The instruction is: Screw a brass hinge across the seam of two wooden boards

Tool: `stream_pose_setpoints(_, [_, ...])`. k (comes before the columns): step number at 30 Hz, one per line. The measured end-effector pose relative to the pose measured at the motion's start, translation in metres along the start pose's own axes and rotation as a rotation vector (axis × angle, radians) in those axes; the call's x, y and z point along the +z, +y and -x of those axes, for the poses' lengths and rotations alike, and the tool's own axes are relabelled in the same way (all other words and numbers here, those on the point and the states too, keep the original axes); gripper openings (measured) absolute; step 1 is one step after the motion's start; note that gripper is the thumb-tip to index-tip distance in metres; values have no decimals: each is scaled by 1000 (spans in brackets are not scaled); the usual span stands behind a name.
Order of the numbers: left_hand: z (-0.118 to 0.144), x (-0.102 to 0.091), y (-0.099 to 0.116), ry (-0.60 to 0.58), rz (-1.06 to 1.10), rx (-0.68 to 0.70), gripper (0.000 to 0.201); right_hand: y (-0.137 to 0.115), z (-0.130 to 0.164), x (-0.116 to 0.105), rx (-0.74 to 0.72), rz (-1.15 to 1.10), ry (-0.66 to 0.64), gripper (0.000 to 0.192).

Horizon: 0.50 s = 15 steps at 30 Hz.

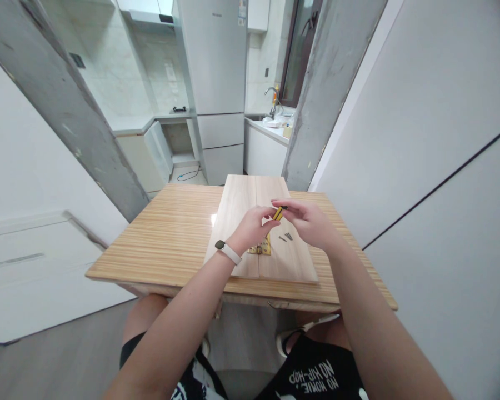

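Observation:
Both hands meet above two pale wooden boards [241,194] lying side by side on the table. My left hand [256,225], with a watch on its wrist, pinches a small yellow-and-black tool [278,214] whose exact kind I cannot make out. The fingers of my right hand [306,219] close on the tool's black upper end. Below my left hand, a brass-coloured hinge [265,248] lies across the seam between the boards, partly hidden by that hand. Several screws [289,236] rest on the right board, under my right hand.
The boards lie on a striped wooden table [170,233] whose near edge is just above my knees. A white wall panel [433,166] stands close on the right. Beyond the table are a refrigerator [216,61] and a sink counter [270,133].

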<state>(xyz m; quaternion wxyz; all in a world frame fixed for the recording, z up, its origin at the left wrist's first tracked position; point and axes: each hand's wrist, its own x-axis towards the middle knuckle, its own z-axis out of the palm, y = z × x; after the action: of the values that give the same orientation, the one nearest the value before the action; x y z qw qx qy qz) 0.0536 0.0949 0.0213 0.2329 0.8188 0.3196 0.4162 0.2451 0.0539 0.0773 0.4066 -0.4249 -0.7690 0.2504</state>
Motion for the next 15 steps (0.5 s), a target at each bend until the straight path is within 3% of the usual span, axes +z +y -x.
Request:
stream_pose_setpoints(6, [-2,-3,-3,-48,-11,-21,11,7,0,0,7,70,29,33])
stream_pose_setpoints(15, [3,-7,3,-41,79,-113,18,-3,-3,11,76,242,187,28])
